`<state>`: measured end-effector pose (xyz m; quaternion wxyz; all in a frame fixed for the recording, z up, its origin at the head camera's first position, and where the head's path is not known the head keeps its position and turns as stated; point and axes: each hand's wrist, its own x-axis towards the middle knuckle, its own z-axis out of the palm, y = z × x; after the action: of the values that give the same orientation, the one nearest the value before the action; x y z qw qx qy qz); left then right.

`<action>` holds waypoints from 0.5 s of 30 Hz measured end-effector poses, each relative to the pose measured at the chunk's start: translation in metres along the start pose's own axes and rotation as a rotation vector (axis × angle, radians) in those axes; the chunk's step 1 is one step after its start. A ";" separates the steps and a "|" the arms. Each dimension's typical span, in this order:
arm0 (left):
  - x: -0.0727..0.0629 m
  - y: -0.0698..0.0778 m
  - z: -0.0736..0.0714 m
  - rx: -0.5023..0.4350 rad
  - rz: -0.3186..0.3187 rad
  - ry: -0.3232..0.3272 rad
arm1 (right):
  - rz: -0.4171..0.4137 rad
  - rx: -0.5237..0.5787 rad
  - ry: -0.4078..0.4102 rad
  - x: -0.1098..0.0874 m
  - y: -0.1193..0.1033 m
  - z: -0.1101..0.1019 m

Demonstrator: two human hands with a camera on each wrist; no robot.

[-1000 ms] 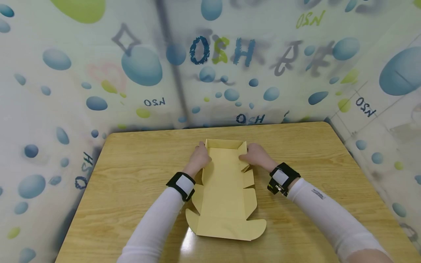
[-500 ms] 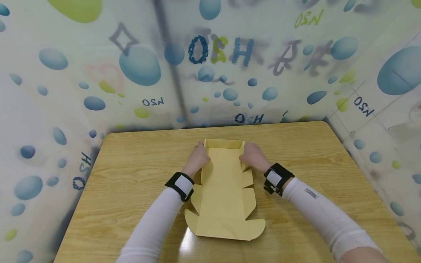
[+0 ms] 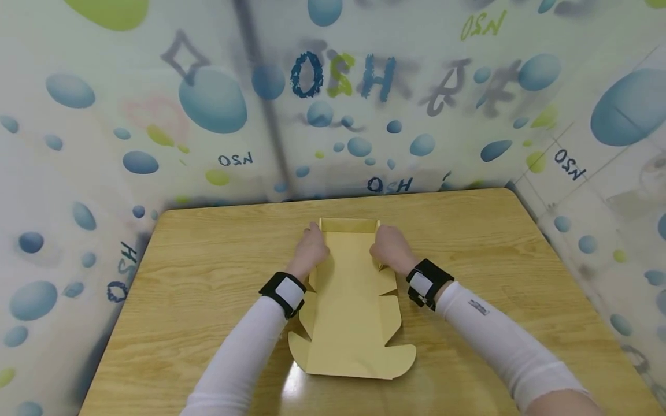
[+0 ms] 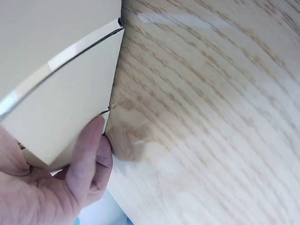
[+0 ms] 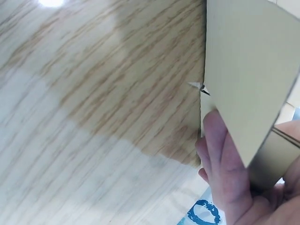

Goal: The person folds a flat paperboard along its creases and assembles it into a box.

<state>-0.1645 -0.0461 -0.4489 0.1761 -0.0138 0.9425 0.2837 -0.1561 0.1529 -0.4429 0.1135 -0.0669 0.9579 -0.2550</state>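
A partly folded yellow-tan cardboard box (image 3: 346, 306) lies on the table, its far end wall standing up. At the far left corner my left hand (image 3: 310, 248) grips the raised side wall, thumb on the inner side. In the left wrist view its fingers (image 4: 86, 150) reach round the outside of the cardboard. My right hand (image 3: 392, 249) grips the opposite side wall near the far right corner; in the right wrist view, fingers (image 5: 229, 164) lie along the outside of a folded flap (image 5: 255, 70). Nearer side flaps (image 3: 391, 315) spread outward, and the near end has rounded ears (image 3: 403, 359).
The wooden table (image 3: 218, 248) carries the box at its middle. Behind its far edge rises a wall (image 3: 291, 144) printed with blue and green drops. Black bands (image 3: 283, 294) with cameras circle both wrists.
My right hand has closed in toward the box, bringing the right side wall more upright. The left hand keeps its grip. The head view has turned slightly.
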 end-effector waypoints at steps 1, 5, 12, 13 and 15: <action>0.000 0.000 0.000 0.001 0.001 0.001 | -0.002 -0.002 0.001 0.000 0.000 0.000; -0.001 0.002 0.000 0.010 -0.003 0.008 | 0.001 -0.003 -0.008 0.001 0.001 0.000; 0.000 0.000 -0.001 -0.010 -0.009 0.006 | 0.031 0.007 -0.025 0.002 0.004 0.000; 0.000 0.000 -0.001 -0.014 -0.008 0.004 | 0.036 0.011 -0.026 0.002 0.004 -0.001; 0.000 -0.002 -0.002 -0.020 -0.007 0.000 | 0.031 0.018 -0.030 0.002 0.004 -0.002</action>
<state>-0.1649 -0.0489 -0.4487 0.1771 -0.0190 0.9396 0.2924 -0.1587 0.1565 -0.4434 0.1325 -0.0550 0.9547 -0.2608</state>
